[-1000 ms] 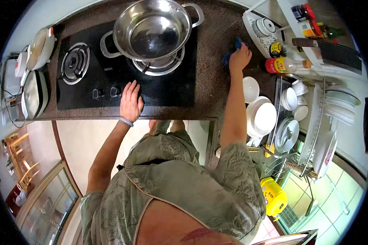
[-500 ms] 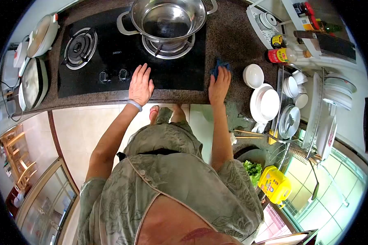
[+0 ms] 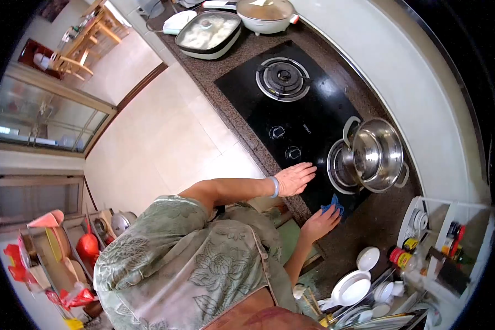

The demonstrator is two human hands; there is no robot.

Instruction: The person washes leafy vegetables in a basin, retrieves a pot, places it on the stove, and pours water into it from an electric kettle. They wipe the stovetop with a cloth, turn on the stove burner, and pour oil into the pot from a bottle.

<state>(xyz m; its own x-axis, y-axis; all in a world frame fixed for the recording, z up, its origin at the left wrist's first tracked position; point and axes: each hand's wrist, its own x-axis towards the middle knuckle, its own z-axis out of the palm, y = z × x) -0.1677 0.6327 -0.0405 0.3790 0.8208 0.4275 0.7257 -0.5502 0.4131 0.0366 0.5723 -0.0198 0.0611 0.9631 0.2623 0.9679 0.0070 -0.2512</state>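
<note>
My left hand, with a pale bracelet at the wrist, lies flat with fingers stretched out at the front edge of the black gas hob, below the control knobs. My right hand presses a crumpled blue cloth against the hob's near right edge; its fingertips are partly hidden by the cloth. Beyond both hands, a shiny steel pot with two handles sits over the right burner. The left burner carries nothing.
A lidded square pan and a lidded white pan stand left of the hob. White bowls, sauce bottles and a dish rack with plates crowd the right. Behind me are shelves with red items.
The view has swung to the left, bringing the shelves and doorway into sight. My right hand has shifted the blue cloth from the countertop to the hob's edge, closer to my left hand.
</note>
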